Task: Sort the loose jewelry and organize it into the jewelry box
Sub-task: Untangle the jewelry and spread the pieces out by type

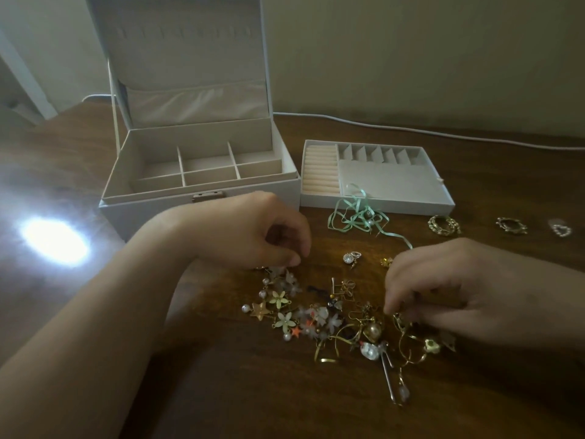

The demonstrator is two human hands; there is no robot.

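Note:
A white jewelry box (pixel 126 213) stands open at the back left, its divided compartments bare. Its removable tray (pixel 380 204) lies to the right, with ring rolls and small slots. A tangled pile of loose jewelry (pixel 319 315) lies on the wooden table in front: flower charms, pearls, gold hoops, a star. My left hand (pixel 253 232) hovers over the pile's left edge, its curled fingertips touching a pale flower piece. My right hand (pixel 449 293) pinches a gold piece at the pile's right side. Two small stone earrings (pixel 350 257) lie between my hands.
A mint green ribbon (pixel 357 217) lies in front of the tray. Two gold rings or hoops (pixel 443 225), (pixel 511 225) and a small heart-shaped piece (pixel 561 230) are lined up at the right. A white cable (pixel 411 129) runs along the wall. A bright glare spot (pixel 53 240) marks the table's left.

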